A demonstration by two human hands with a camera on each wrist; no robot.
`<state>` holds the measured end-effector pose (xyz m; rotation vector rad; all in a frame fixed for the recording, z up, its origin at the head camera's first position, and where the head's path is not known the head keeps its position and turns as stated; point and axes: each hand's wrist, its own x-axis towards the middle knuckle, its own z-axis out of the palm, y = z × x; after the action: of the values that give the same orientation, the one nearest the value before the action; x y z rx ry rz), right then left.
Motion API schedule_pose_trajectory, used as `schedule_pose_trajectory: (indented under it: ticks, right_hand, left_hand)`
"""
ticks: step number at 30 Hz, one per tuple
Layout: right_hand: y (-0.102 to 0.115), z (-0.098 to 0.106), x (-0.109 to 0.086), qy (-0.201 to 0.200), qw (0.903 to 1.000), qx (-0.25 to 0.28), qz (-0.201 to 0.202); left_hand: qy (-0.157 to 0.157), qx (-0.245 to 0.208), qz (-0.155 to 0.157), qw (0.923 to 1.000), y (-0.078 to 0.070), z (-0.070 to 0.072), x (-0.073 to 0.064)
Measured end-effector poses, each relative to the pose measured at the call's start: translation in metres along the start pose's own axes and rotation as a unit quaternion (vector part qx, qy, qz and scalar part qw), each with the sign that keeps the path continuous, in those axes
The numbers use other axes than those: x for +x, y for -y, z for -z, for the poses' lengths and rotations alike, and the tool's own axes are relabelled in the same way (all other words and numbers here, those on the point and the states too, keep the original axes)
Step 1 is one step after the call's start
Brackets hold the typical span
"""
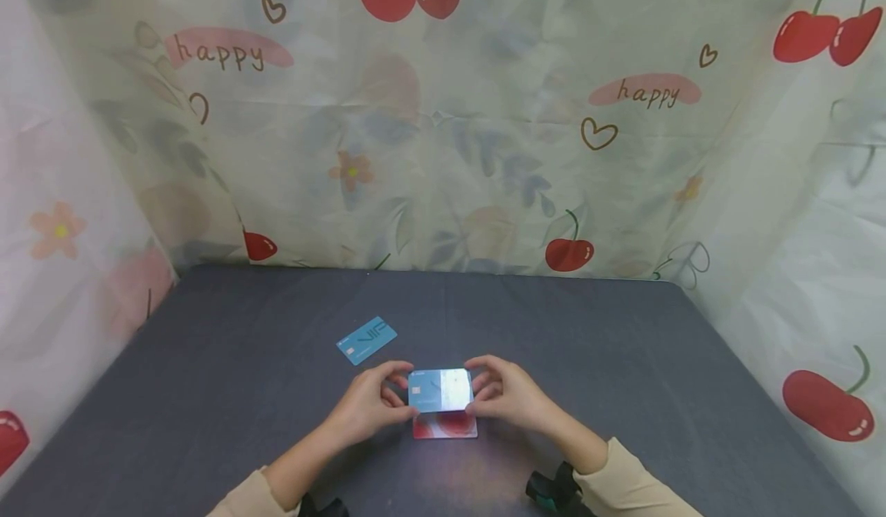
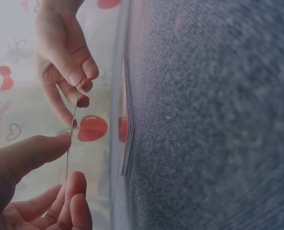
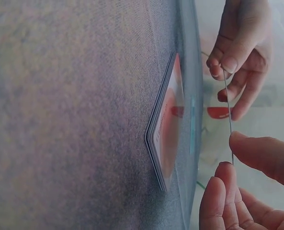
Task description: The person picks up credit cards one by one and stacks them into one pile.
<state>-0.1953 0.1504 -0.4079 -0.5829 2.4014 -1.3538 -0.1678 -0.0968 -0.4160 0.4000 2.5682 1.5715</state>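
Between both hands is a thin blue card (image 1: 425,391) with a chip, its right half washed out by glare in the head view. My left hand (image 1: 370,403) pinches its left end between thumb and fingers, and my right hand (image 1: 510,395) does the same at the right end. Seen edge-on in the left wrist view, the card (image 2: 74,112) is raised off the table. Below it lies a neat stack of several cards (image 3: 166,127), topped by a red and pink one. The held card covers the stack's far part in the head view.
Another blue card (image 1: 367,340), printed with "VIP", lies at an angle beyond the left hand. Dark grey cloth (image 1: 588,348) covers the table. A cherry-patterned curtain (image 1: 443,155) rises along the table's back and both sides.
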Motion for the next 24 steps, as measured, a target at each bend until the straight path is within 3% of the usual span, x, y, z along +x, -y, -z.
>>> schedule_pose_trajectory:
  ticks: [9,24]
  right_hand:
    - [-0.0025,0.0007,-0.0025,0.0,0.9997,0.02,0.017]
    - [-0.0026,-0.0007,-0.0056,0.008,0.9997,0.021,0.006]
  left_hand:
    - [0.001,0.007,-0.003,1.0,0.0018,-0.0026,0.0004]
    - [0.027,0.004,0.009,0.9996,0.0037,-0.0031,-0.0005]
